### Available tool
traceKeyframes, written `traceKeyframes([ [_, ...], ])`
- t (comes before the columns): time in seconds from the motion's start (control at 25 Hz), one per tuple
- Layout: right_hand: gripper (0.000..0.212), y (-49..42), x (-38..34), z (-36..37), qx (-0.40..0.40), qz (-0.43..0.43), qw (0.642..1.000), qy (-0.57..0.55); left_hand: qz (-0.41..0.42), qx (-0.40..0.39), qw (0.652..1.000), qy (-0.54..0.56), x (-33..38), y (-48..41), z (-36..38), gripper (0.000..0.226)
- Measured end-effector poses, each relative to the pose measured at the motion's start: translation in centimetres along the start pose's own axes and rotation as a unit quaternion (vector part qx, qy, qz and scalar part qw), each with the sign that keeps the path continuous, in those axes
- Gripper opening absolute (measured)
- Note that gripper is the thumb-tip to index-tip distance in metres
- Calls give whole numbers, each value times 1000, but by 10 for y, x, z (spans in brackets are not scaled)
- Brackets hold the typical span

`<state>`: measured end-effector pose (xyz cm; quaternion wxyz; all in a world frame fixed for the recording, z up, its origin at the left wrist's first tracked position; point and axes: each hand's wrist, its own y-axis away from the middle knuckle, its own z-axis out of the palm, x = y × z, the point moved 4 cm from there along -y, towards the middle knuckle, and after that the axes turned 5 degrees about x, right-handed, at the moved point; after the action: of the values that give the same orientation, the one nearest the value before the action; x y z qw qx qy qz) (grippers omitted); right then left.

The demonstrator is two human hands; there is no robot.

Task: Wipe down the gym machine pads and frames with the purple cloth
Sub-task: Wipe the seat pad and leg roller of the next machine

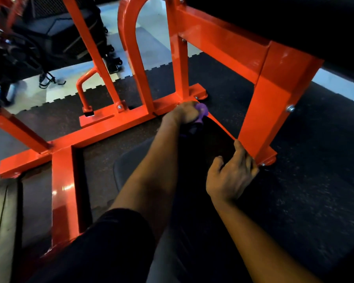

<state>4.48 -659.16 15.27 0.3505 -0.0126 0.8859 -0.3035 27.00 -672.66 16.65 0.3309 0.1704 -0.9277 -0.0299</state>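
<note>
The left hand [181,114] holds the purple cloth [201,111]. Its fingers are curled tight around the cloth, which is bunched up, so only a small purple lump pokes out at the 3 o'clock side of the fist. The cloth is pressed low down on the orange frame [114,123], right in the corner where the upright post [181,74] meets the long floor bar [90,135].

The floor bar runs from 8 o'clock to 2 o'clock across the view. The cloth is near its 2 o'clock end. A thinner orange bar [223,129] starts beside the cloth and runs toward 4 o'clock, down to the wide orange leg [274,103]. Most of this bar is dark and hard to see.

The right hand [231,174] holds nothing. Its fingers are loose and spread, and the tips touch the near bottom edge of the wide leg. It looks like it is just there to steady the body.

I think the step now is wiping the bottom of the frame. The left hand is the one with the cloth, and it is much nearer to the post and the floor bar. So the easy next wipe is along a bar, either back toward 8 o'clock or down toward 4 o'clock, where the right hand waits.

The black pad [294,21] is up at 1 o'clock, well apart from the cloth.
</note>
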Motion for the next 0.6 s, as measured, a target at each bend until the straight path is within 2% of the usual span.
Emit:
traceKeyframes([
  [0.04, 62, 0, 0, -1, 3, 1, 1000, -13, 39, -8, 998, -41, 35, 5, 5, 30],
  [0.16, 62, 1, 0, -1, 7, 12, 999, -50, 92, -9, 989, -117, 71, 23, 13, 45],
  [0.32, 53, -3, 3, -2, -4, 43, 996, -84, 109, 84, 984, -111, 32, 64, 2, 46],
  [0.44, 48, -3, 1, -2, -28, 54, 994, -93, 82, 126, 983, -109, 25, 99, 3, 49],
  [0.52, 50, -5, 2, -3, -35, 69, 991, -107, 87, 97, 984, -123, 39, 120, 9, 51],
  [0.56, 53, -10, 5, -4, -45, 91, 988, -118, 90, 69, 989, -96, 47, 130, 10, 55],
  [0.6, 54, -18, 7, -5, -65, 119, 983, -126, 84, 36, 996, -24, 48, 138, 9, 59],
])
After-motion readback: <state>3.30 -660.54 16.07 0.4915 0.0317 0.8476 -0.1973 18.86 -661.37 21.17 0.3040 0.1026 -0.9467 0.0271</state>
